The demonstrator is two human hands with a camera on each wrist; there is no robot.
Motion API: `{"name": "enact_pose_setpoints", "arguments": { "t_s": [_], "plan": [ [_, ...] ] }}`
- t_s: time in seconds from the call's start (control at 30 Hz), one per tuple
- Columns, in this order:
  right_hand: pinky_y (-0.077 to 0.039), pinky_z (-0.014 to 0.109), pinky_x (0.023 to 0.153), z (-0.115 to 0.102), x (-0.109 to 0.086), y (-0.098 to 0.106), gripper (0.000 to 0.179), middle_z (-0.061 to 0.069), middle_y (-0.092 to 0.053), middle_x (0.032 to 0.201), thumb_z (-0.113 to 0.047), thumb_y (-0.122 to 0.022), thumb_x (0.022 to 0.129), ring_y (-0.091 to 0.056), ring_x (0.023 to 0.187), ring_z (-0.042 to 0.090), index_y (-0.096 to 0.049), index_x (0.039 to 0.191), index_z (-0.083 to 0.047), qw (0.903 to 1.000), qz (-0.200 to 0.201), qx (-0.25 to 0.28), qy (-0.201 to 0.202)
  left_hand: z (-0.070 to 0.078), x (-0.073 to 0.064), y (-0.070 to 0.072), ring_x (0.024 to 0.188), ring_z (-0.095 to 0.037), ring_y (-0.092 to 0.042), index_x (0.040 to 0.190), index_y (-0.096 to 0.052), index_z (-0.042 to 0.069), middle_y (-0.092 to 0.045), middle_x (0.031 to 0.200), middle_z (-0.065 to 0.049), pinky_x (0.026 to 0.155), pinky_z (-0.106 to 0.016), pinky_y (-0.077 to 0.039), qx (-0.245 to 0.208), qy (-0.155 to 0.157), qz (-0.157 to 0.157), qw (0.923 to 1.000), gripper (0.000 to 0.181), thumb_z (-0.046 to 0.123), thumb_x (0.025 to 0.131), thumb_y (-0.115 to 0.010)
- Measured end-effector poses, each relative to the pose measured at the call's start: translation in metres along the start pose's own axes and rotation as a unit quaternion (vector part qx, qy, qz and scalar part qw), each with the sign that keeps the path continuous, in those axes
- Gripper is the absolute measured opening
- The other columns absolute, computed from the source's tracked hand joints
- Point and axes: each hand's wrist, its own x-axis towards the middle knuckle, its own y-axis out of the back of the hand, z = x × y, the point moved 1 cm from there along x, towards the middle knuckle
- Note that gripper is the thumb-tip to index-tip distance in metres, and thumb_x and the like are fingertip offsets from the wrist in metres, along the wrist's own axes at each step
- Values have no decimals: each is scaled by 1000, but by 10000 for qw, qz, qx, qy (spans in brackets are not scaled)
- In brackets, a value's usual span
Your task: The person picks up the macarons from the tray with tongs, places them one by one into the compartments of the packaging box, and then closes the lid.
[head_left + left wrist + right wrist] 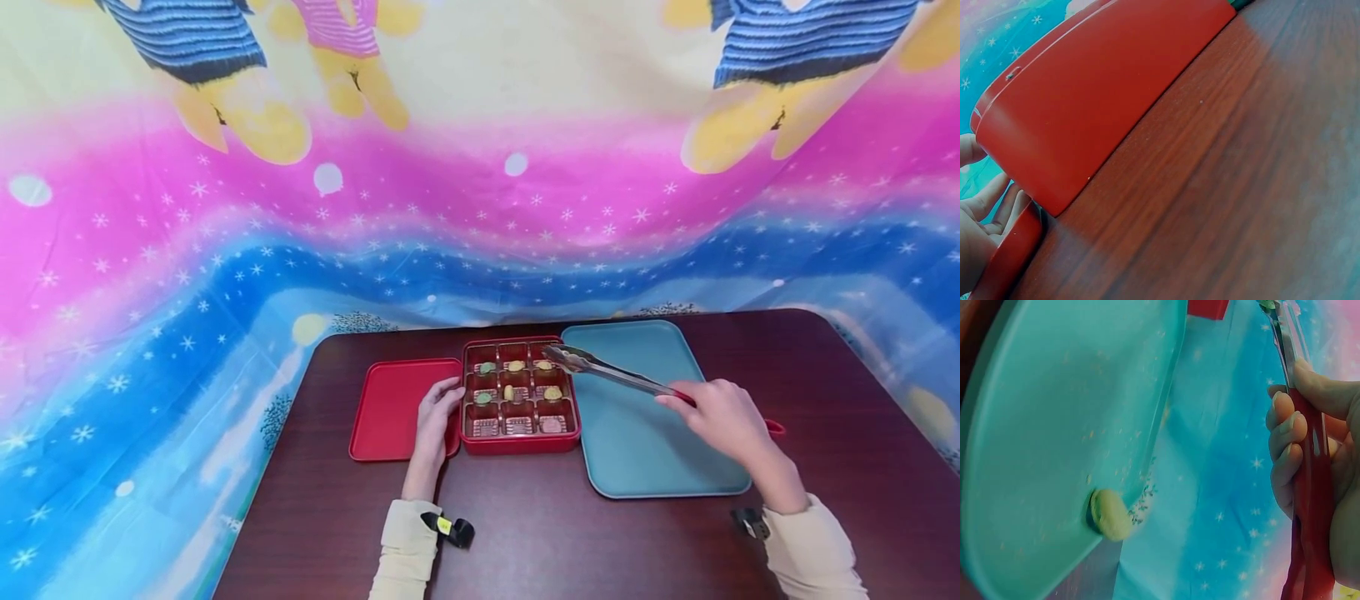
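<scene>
My right hand [723,417] grips red-handled metal tongs [626,375], whose tips hang over the back right compartment of a red box [517,445]. Whether the tips pinch anything I cannot tell. Small green and yellow macarons [552,392] sit in several compartments of the box's divided insert. With fairly straight fingers, my left hand [437,408] touches the box's left side, above the edge of a flat red lid [390,408]. The left wrist view shows its fingers [991,197] at the box corner.
A blue-green tray [645,467] lies against the box's right side. On it, in the right wrist view, is a yellow-green macaron [1110,514] near the edge, with scattered crumbs. A patterned cloth [450,208] hangs behind the dark wooden table [517,533].
</scene>
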Motion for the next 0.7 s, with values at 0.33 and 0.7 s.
{"name": "enact_pose_setpoints", "arguments": {
  "t_s": [0.33,0.7],
  "plan": [
    [-29,25,49,-23,17,-11,32,-16,-29,59,-22,-83,87,-28,50,1,-56,70,-23,9995,-7,195,266,0,0,2,102,-14,-63,134,-60,-12,-67,122,-14,101,-39,-49,19,-6,-21,10000,40,7,99,-65],
    [-29,26,49,-47,27,-24,18,-18,-37,58,-18,-85,83,-33,51,2,-68,78,-20,9988,5,273,412,0,-1,0,107,-23,-64,133,-62,-11,-67,123,-18,96,-32,-50,-34,-8,-13,10000,39,7,98,-65]
  ]
}}
